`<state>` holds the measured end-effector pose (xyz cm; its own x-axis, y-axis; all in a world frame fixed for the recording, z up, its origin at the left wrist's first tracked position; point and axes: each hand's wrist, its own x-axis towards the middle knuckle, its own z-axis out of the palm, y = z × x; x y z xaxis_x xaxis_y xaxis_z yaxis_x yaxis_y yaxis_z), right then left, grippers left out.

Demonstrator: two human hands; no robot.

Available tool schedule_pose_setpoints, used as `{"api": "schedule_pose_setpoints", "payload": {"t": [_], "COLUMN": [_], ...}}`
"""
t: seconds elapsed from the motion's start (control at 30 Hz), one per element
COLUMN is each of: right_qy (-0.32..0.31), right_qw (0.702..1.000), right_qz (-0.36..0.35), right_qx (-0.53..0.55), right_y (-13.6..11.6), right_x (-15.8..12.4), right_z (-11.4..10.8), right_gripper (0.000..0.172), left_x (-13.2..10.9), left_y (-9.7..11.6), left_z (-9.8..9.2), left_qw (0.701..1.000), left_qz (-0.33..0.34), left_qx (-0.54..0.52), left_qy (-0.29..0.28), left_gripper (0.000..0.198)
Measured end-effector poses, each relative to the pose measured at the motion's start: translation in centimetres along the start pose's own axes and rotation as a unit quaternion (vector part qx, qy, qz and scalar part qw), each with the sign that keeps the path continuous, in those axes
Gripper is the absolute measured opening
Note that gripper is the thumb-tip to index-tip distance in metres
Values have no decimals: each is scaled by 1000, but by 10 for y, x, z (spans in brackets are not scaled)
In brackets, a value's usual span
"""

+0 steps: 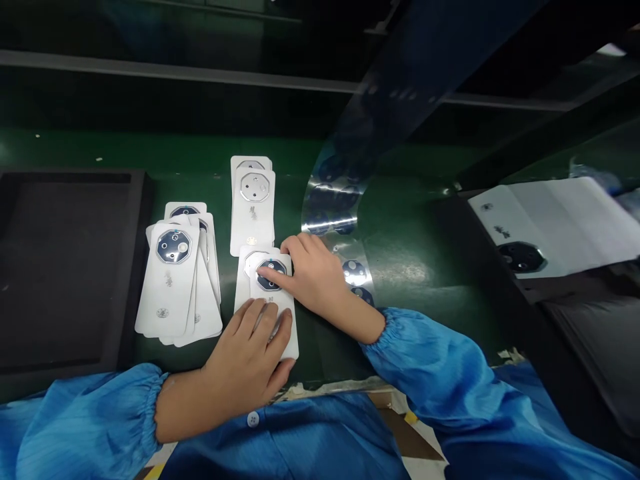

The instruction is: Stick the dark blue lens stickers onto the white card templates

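Observation:
Both of my hands are on a white card [285, 333] with a dark octagonal sticker [274, 280] near its top. My left hand [253, 353] lies over the lower part, its fingers spread. My right hand [315, 277] has its thumb on the octagon and its fingers at the card's upper right edge; nothing is lifted. Under this card another white card [243, 287] sticks out to the left. A pile of white cards [170, 287] with dark octagons is to the left. Above my hands lies a smaller stack [253, 220] with pale octagons.
A clear strip of dark octagonal stickers [330, 200] curves down onto the green table [410, 233] right of the cards. At the left is a black tray [135, 267]. A long white sheet [565, 227] rests on dark boxes at the right.

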<state>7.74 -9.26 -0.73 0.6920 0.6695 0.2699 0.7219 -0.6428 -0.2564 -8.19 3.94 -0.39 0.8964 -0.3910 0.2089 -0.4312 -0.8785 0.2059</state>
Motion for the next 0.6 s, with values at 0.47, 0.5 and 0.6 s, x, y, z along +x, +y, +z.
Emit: {"api": "schedule_pose_setpoints", "payload": {"t": [0.47, 0.5, 0.6], "right_qy": [87, 103, 14], "right_qw": [940, 928, 921], "right_qz": [156, 172, 155], "right_qx": [292, 312, 357], "right_y": [-9, -17, -66], "right_x": [32, 45, 79], "right_z": [-61, -61, -45], "right_gripper": [16, 15, 12], "left_x": [-9, -8, -4], "left_y": [1, 0, -7], "left_z": [-7, -9, -11], "left_qw": [980, 977, 987], "left_qz": [149, 178, 152], "left_qx": [-7, -16, -52], "left_qy": [132, 113, 5], "left_gripper": [47, 45, 55]}}
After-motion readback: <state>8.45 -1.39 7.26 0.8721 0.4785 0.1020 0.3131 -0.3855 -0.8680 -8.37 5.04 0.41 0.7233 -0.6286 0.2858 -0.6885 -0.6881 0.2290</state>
